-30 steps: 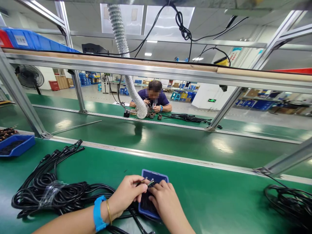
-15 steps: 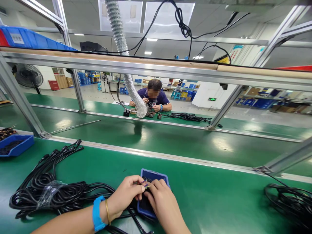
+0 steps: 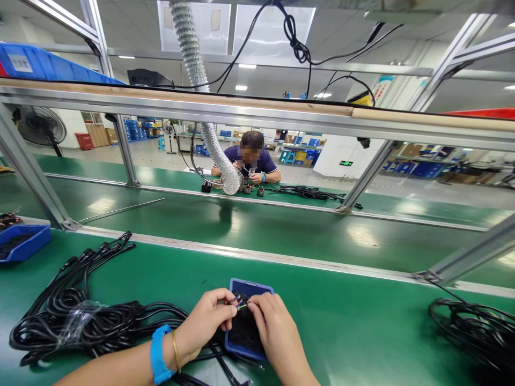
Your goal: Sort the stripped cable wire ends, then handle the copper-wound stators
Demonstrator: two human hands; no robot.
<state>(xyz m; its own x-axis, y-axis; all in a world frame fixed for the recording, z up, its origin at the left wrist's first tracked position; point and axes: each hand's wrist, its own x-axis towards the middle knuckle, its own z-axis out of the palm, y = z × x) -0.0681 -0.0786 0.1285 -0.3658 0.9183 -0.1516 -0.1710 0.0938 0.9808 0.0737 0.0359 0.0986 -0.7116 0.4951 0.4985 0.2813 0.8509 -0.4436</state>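
Observation:
My left hand (image 3: 213, 316) pinches the end of a black cable, where thin wires (image 3: 242, 306) stick out, one of them yellow-green. Close beside it, the fingertips of my right hand (image 3: 273, 327) are pressed together at the wire ends; whatever they grip is too small to make out. Both hands are above a small blue bin (image 3: 251, 284) holding small black pieces (image 3: 243, 332). To the left lies a bundle of black cables (image 3: 108, 324), partly wrapped in clear plastic, with strands running under my left wrist.
Another blue bin (image 3: 28, 241) stands at the left edge. Coiled black cable (image 3: 475, 332) lies at the right. An aluminium rail (image 3: 241, 256) and slanted posts frame the green bench. Across it sits a person (image 3: 269, 163) near a silver duct (image 3: 217, 150).
My right hand has drawn slightly right, away from the left fingers, so more of the wires and bin contents show. The whole view has shifted a little.

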